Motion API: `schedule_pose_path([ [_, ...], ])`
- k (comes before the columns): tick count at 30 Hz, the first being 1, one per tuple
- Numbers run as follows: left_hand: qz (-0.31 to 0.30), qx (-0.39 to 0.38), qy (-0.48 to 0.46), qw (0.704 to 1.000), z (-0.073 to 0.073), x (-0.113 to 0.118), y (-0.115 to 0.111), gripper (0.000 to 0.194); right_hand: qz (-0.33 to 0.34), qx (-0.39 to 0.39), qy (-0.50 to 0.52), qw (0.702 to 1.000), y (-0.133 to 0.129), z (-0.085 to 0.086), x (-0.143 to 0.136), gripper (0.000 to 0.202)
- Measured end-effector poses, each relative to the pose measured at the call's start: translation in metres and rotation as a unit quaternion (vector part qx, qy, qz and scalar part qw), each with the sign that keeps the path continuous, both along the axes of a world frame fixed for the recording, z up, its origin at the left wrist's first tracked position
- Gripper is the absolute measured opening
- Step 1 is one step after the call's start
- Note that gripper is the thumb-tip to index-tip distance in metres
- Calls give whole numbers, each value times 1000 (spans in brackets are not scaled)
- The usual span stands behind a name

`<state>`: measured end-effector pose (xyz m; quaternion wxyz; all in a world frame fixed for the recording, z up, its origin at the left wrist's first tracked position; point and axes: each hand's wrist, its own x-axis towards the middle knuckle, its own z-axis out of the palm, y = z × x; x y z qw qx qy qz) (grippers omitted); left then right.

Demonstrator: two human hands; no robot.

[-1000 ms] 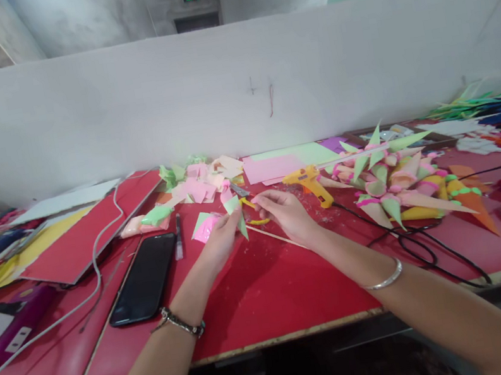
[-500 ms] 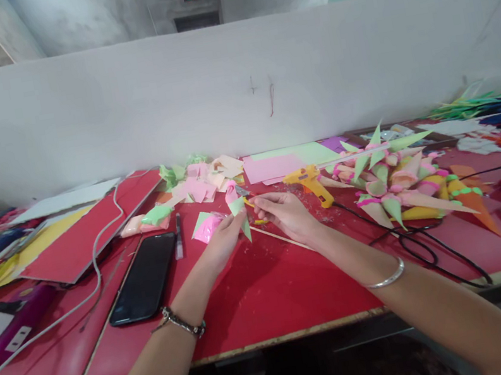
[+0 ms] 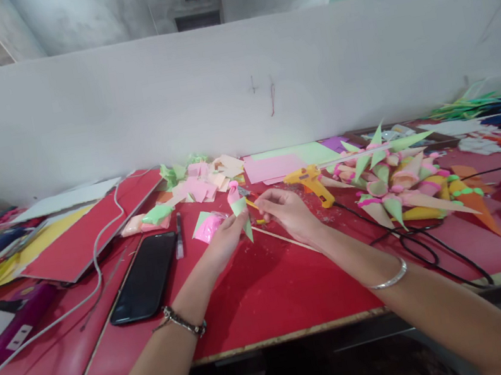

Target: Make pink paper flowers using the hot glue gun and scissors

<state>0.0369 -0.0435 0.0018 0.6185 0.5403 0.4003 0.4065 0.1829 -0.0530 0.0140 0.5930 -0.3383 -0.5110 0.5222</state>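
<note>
My left hand (image 3: 227, 240) pinches a small paper flower (image 3: 239, 210), its wrap pale green and its rounded top pink. The flower stands nearly upright, and its pointed green end hangs below my fingers. Just to the right is my right hand (image 3: 292, 214), thumb and fingertips pressed together beside the flower. Whatever those fingertips hold, if anything, is too small to make out. A yellow-handled tool (image 3: 257, 207), partly hidden, lies behind my hands. By my left hand rests a bag of pink clay (image 3: 209, 226).
A yellow glue gun (image 3: 310, 185) lies to the right, its black cord looping forward. Beyond it is a heap of paper flowers (image 3: 388, 180). A black phone (image 3: 145, 279) and a pen (image 3: 179, 236) lie left. A thin stick (image 3: 282, 238) lies near my right hand. Paper scraps (image 3: 199, 184) sit behind.
The flower and both hands have shifted very slightly to the right in view. My right fingertips have drawn a little away from the flower. The things on the table lie as before.
</note>
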Motion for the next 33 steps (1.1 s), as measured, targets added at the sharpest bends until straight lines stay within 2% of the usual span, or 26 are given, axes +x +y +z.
schedule_pose_path([
  [3,2,-1,0,1000,-1,0,0,32,-9,13,-6,1000,0,0,-1,13],
  [8,2,0,-3,1000,-1,0,0,33,7,-7,13,1000,0,0,-1,19],
  [16,-23,-8,-2,1000,-3,1,-1,32,-61,46,-22,997,-5,7,-2,14],
  [23,-40,3,25,999,3,4,-6,36,-33,36,-9,999,-2,3,-2,15],
  [27,-35,9,49,998,5,4,-7,37,-22,60,-35,997,-5,6,-2,13],
  [33,-39,27,90,995,3,3,-7,40,-47,115,-124,985,-7,9,-1,10],
])
